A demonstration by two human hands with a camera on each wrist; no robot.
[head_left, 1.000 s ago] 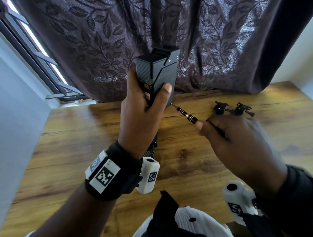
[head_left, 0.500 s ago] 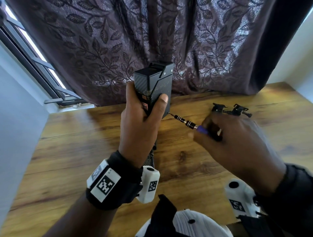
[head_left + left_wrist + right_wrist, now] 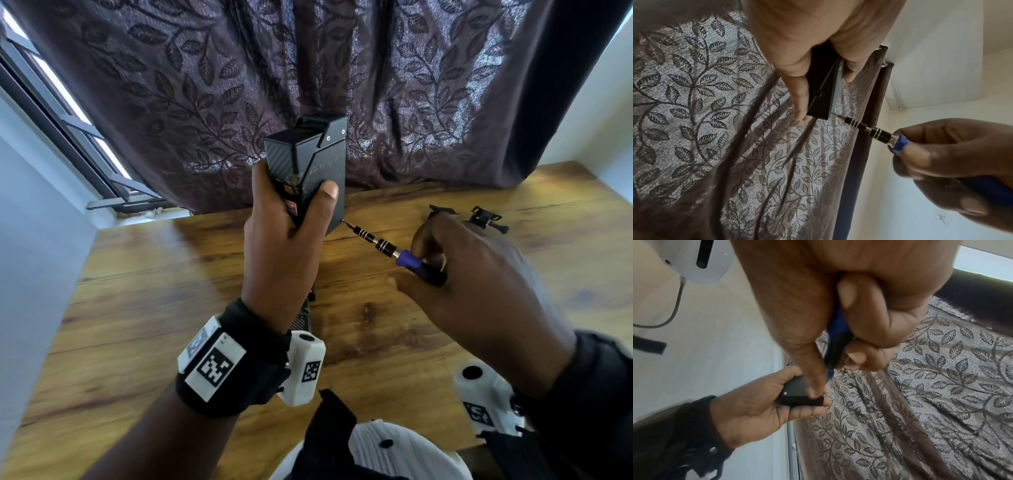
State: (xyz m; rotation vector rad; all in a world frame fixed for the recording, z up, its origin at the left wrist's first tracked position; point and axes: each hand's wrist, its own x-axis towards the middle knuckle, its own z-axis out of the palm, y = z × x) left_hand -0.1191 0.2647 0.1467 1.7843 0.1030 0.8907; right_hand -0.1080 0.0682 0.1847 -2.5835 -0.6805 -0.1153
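A black carbon-patterned box-shaped device (image 3: 308, 164) is held upright above the table, gripped round its lower half by my left hand (image 3: 287, 236), thumb on its right face. My right hand (image 3: 455, 270) holds a small precision screwdriver (image 3: 383, 245) with a blue and black handle and a banded metal shaft. The bit's tip touches the lower right corner of the device (image 3: 823, 100). In the left wrist view the screwdriver (image 3: 869, 131) comes in from the right, pinched in my right hand (image 3: 953, 162). The right wrist view shows my fingers curled round the handle (image 3: 835, 340) and the device (image 3: 799, 394) below.
A wooden table (image 3: 171, 308) spreads under both hands. Small black clip-like parts (image 3: 486, 217) lie on it at the far right, behind my right hand. A dark leaf-patterned curtain (image 3: 239, 75) hangs along the back edge, with a window (image 3: 68, 137) at the left.
My right hand has slid back along the screwdriver, uncovering the blue part of the handle. The device and left hand have sunk slightly in the view; the tip stays at the same corner.
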